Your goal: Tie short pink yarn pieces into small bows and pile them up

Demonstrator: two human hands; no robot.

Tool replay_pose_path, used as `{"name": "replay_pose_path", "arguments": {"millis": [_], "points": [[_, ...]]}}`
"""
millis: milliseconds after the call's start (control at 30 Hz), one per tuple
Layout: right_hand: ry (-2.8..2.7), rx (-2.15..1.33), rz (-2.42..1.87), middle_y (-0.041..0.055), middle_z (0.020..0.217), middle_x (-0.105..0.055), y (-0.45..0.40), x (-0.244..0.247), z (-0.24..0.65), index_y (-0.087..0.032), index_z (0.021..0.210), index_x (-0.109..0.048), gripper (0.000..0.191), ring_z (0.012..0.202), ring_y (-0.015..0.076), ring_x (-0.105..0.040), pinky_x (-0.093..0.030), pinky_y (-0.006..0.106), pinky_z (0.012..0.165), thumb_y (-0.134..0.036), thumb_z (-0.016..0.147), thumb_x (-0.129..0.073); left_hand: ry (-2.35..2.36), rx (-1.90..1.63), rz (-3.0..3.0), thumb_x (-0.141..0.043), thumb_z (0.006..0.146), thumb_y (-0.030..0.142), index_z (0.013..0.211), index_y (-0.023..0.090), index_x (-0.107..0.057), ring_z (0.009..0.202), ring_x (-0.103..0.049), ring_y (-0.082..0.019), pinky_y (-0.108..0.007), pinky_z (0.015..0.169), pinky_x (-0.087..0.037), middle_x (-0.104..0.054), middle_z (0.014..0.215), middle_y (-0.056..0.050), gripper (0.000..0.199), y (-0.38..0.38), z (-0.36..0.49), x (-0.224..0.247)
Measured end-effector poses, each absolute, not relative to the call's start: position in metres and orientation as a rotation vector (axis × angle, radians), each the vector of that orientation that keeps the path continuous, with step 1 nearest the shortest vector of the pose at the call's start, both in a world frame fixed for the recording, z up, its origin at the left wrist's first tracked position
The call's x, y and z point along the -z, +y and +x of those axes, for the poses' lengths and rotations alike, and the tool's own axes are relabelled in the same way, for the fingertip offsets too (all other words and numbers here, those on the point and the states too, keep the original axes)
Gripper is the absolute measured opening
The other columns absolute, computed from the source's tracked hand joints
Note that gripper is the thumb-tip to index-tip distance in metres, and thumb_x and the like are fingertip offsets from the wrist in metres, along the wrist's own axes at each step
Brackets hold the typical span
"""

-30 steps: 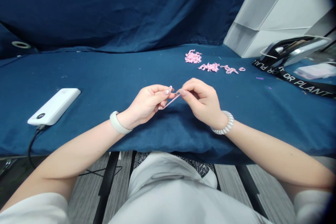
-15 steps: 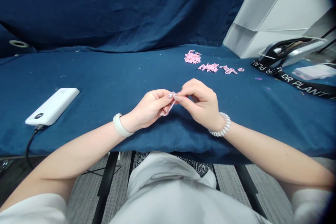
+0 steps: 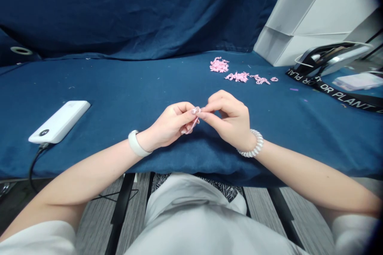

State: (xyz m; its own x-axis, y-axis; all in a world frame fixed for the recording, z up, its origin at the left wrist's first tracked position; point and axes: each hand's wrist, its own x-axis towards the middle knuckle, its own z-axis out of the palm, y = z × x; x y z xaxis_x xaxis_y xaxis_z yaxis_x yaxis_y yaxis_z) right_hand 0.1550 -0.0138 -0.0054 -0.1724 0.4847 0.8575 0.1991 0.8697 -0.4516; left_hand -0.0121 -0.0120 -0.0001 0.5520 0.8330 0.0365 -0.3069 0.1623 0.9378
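Note:
My left hand [image 3: 176, 122] is closed in a pinch on a thin pink strip [image 3: 192, 125], which hangs down past the fingers. Thumb and forefinger of my right hand [image 3: 227, 117] are pressed together at the strip's upper end, touching the left fingertips. Most of the strip is covered by the fingers, and whether it is ribbon or cord I cannot make out. Beyond the hands lie a pink pile [image 3: 219, 65] of small looped pieces, a second pink heap [image 3: 237, 77], a few loose pink loops [image 3: 260, 79] and a single pink loop [image 3: 274, 79].
A white power bank [image 3: 61, 121] with a black cable [image 3: 35, 159] lies on the blue cloth [image 3: 119, 83] at left. White boxes [image 3: 317, 16] stand at the back right. Near them are a dark open case [image 3: 332, 57] and a black lettered strap [image 3: 338, 93].
The fingertips have shifted slightly over the pink strip, and its lower end sits a little differently under the left fingers. Everything else stays in place.

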Motion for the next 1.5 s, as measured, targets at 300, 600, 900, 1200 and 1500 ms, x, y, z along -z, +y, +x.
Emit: {"name": "replay_pose_path", "arguments": {"millis": [300, 600, 900, 1200, 1500], "points": [[-1.770, -0.304, -0.541, 0.0014, 0.072, -0.057, -0.015, 0.005, 0.156, -0.016, 0.074, -0.061, 0.011, 0.068, 0.0100, -0.052, -0.046, 0.025, 0.060, -0.015, 0.076, -0.071, 0.564, -0.845, 1.148, -0.072, 0.077, 0.031, 0.066, 0.012, -0.050, 0.042, -0.041, -0.003, -0.016, 0.043, -0.031, -0.051, 0.051, 0.003, 0.031, -0.012, -0.012, 0.002], [-1.894, -0.321, -0.510, 0.0038, 0.079, -0.061, -0.015, 0.007, 0.157, -0.016, 0.093, -0.070, 0.012, 0.075, 0.0102, -0.057, -0.048, 0.025, 0.067, -0.013, 0.084, -0.063, 0.583, -0.827, 1.173, -0.072, 0.077, 0.034, 0.068, 0.011, -0.050, 0.043, -0.041, -0.003, -0.015, 0.044, -0.031, -0.049, 0.051, 0.003, 0.033, -0.010, -0.013, 0.004], [-1.791, -0.428, -0.608, 0.0012, 0.070, -0.057, -0.012, 0.005, 0.159, -0.015, 0.075, -0.068, 0.006, 0.067, 0.0085, -0.053, -0.044, 0.023, 0.061, -0.014, 0.081, -0.066, 0.530, -0.791, 1.162, -0.065, 0.084, 0.032, 0.071, 0.009, -0.058, 0.050, -0.045, -0.004, -0.015, 0.049, -0.037, -0.052, 0.058, 0.000, 0.027, -0.008, -0.015, 0.001], [-1.691, -0.650, -0.741, 0.0033, 0.077, -0.059, -0.006, 0.008, 0.158, -0.015, 0.072, -0.062, 0.017, 0.072, 0.0111, -0.057, -0.048, 0.027, 0.068, -0.026, 0.085, -0.061, 0.610, -0.649, 1.066, -0.071, 0.078, 0.028, 0.081, 0.008, -0.069, 0.059, -0.055, -0.005, -0.015, 0.059, -0.047, -0.059, 0.065, -0.003, 0.020, -0.005, -0.018, -0.001], [-1.688, -0.818, -0.712, 0.0018, 0.076, -0.055, -0.005, 0.009, 0.157, -0.013, 0.070, -0.059, 0.021, 0.068, 0.0080, -0.053, -0.045, 0.023, 0.066, -0.028, 0.085, -0.061, 0.592, -0.607, 0.947, -0.073, 0.076, 0.029, 0.082, 0.008, -0.071, 0.053, -0.055, -0.004, -0.013, 0.050, -0.048, -0.066, 0.072, -0.007, 0.023, -0.003, -0.019, 0.000]]}}
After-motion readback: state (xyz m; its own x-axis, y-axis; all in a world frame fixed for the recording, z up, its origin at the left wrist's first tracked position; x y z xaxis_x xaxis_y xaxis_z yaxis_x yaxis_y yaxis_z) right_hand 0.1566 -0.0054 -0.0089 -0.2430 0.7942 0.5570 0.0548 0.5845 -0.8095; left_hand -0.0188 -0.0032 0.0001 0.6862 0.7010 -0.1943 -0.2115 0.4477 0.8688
